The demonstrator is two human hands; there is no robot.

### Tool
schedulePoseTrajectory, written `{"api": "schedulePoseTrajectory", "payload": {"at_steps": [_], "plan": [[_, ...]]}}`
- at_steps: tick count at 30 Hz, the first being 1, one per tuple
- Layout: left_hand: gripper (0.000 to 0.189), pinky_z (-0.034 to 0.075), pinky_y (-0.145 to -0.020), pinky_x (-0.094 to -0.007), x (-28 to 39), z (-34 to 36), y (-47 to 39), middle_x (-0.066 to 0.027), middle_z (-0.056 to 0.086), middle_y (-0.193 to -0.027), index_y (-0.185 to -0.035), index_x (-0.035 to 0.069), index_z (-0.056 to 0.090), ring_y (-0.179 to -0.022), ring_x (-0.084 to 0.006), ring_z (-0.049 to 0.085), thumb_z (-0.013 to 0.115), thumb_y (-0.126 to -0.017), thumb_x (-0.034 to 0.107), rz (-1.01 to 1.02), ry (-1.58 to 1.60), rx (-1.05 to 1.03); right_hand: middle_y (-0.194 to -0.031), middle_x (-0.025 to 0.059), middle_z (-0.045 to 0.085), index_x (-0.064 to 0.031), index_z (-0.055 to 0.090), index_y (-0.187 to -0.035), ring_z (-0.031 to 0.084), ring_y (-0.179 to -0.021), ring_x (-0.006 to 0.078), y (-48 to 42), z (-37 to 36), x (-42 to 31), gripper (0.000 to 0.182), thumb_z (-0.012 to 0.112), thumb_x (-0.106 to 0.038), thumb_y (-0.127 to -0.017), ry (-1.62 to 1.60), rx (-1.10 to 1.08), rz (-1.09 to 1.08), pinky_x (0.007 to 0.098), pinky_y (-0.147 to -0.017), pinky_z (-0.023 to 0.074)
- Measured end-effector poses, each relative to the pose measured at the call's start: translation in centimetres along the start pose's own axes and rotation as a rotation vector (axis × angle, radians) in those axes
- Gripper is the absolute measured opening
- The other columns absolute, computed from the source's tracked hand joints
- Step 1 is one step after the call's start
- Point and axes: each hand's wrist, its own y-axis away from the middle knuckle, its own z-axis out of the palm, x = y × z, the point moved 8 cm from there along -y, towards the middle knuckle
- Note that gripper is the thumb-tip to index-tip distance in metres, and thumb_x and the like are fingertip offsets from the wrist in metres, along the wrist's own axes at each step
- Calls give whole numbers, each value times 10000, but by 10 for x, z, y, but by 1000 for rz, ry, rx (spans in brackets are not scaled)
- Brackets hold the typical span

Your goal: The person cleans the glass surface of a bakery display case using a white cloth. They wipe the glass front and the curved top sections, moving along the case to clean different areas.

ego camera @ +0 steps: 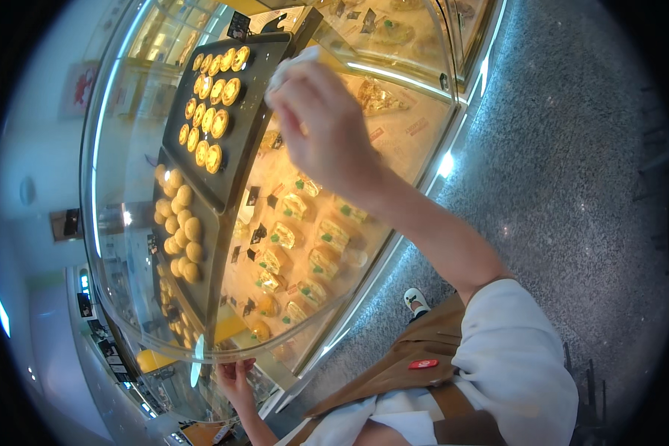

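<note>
My right hand (320, 120) is closed around a crumpled white cloth or tissue (298, 67), raised in front of the clear curved panel (334, 318) of a lit bakery display case. At the lower middle, my left hand (237, 373) has its fingers at the lower rim of the panel; whether they grip it is unclear. Behind the panel, egg tarts (219, 124) stand in rows on a black tray (245, 117). Round buns (192, 228) are piled on another dark tray. Wrapped pastries with green bits (284, 235) lie on printed paper.
A speckled grey floor (563, 195) stretches along the right of the case. More wrapped baked goods (393, 33) fill a neighbouring case section at the top. Small black price signs (258, 233) stand among the pastries. My shoe (415, 299) shows beside the case's lower edge.
</note>
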Motion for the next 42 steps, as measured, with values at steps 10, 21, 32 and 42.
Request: {"api": "schedulePoseTrajectory", "payload": {"at_steps": [10,21,32,42], "plan": [[260,592,-738,-307,-12,-5,-1,-119,665,-970,-1214,-39,499,-838,-207,711,566,-974,35,-4,6,-2,-884,139,561,0,544,-806,600,-835,300,-4,14,-28,93,590,52,-745,69,-32,-170,384,-728,541],[245,577,-698,-291,-2,2,-3,-123,666,-960,-1192,-42,503,-815,-200,706,573,-974,45,12,15,21,-862,91,563,-42,540,-771,607,-817,250,6,45,-50,133,656,-6,-717,48,-37,-113,350,-695,551],[356,612,-718,-336,-41,-23,-7,-158,665,-1042,-1310,-35,451,-826,-236,713,553,-984,66,37,-19,-44,-856,73,577,-28,550,-864,603,-807,187,34,-120,219,71,610,-16,-900,194,625,289,306,-698,522],[266,608,-697,-306,-37,-21,-13,-134,695,-963,-1208,-17,506,-805,-220,721,584,-976,84,-69,-59,-62,-905,139,557,-29,586,-875,577,-862,304,-98,-7,98,219,618,82,-689,-28,279,-2,410,-753,507]]}}
